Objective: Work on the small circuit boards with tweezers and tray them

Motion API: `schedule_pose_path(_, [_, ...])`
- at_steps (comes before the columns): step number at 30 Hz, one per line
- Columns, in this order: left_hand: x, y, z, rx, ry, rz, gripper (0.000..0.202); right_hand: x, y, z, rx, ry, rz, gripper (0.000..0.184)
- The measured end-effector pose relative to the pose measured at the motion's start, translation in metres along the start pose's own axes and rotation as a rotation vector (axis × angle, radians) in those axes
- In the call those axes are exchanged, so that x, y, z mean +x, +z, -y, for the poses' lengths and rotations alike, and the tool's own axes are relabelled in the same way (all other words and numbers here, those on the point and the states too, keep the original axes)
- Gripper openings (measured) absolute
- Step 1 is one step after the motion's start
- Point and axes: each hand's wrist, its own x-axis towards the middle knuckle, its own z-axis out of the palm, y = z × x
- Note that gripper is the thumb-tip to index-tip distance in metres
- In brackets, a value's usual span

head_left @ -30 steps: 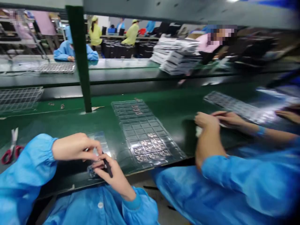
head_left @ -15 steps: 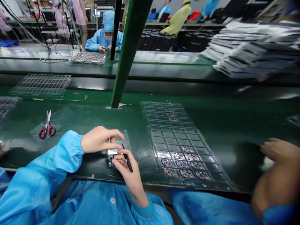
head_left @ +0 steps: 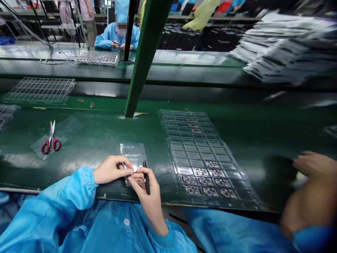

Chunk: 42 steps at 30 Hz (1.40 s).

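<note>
Close to the table's near edge, my left hand (head_left: 112,169) is closed, its thumb and forefinger pinched together at a small circuit board (head_left: 127,181). My right hand (head_left: 149,188) meets it there, fingertips at the same board. Tucked in the right hand is a pair of black tweezers (head_left: 146,181), tips pointing away from me. Fingers hide most of the board. A clear plastic sheet or bag (head_left: 134,151) lies flat just beyond both hands. To the right, a clear compartment tray (head_left: 181,154) holds several similar boards, mostly in its near rows.
Red-handled scissors (head_left: 51,138) lie on clear film at left. A green post (head_left: 143,59) rises ahead. Another clear tray (head_left: 39,90) and loose small parts (head_left: 92,104) sit behind. A neighbour's hand (head_left: 313,165) is at right; a co-worker (head_left: 113,37) sits opposite.
My left hand has come down and its spread fingers have closed at the board by my right hand. More of the plastic sheet shows. The view has tilted down slightly.
</note>
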Motion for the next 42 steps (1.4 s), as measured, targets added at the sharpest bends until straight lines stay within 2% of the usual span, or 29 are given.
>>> schedule_pose_path(6, [0.001, 0.001, 0.000, -0.084, -0.048, -0.058, 0.017, 0.000, 0.000, -0.002, -0.013, 0.015, -0.045, 0.028])
schedule_pose_path(10, [0.001, -0.002, -0.001, -0.068, -0.018, -0.067, 0.014, 0.002, -0.001, -0.003, 0.006, 0.009, -0.039, 0.027])
schedule_pose_path(14, [0.001, -0.001, 0.000, -0.044, 0.029, -0.051, 0.015, 0.002, 0.000, -0.001, 0.015, 0.003, -0.054, 0.022])
schedule_pose_path(19, [0.000, 0.002, 0.001, 0.054, -0.010, -0.008, 0.016, 0.000, 0.003, -0.001, -0.022, -0.040, -0.105, 0.023])
schedule_pose_path(22, [0.001, -0.004, 0.002, 0.060, -0.030, -0.002, 0.020, 0.001, -0.006, -0.004, -0.036, -0.023, -0.123, 0.022])
schedule_pose_path(25, [0.003, -0.017, 0.004, 0.065, -0.061, -0.022, 0.022, 0.001, -0.027, -0.005, 0.001, 0.060, -0.185, 0.039])
schedule_pose_path(27, [0.002, -0.024, 0.006, 0.113, -0.063, 0.014, 0.023, -0.001, -0.041, -0.004, 0.010, 0.135, -0.165, 0.051])
schedule_pose_path(29, [0.002, -0.025, 0.008, 0.156, -0.012, 0.116, 0.022, -0.003, -0.049, -0.001, -0.003, 0.213, -0.085, 0.055])
schedule_pose_path(31, [0.001, -0.020, 0.010, 0.177, 0.087, 0.244, 0.018, -0.004, -0.049, 0.002, -0.030, 0.264, -0.020, 0.050])
schedule_pose_path(33, [0.000, -0.014, 0.011, 0.213, 0.178, 0.317, 0.015, -0.004, -0.044, 0.002, -0.070, 0.248, -0.015, 0.042])
schedule_pose_path(37, [0.000, -0.006, 0.013, 0.297, 0.205, 0.318, 0.011, -0.001, -0.033, -0.004, -0.172, 0.168, -0.078, 0.036])
schedule_pose_path(42, [0.000, -0.006, 0.013, 0.323, 0.195, 0.312, 0.010, -0.003, -0.031, -0.011, -0.288, 0.174, -0.108, 0.033])
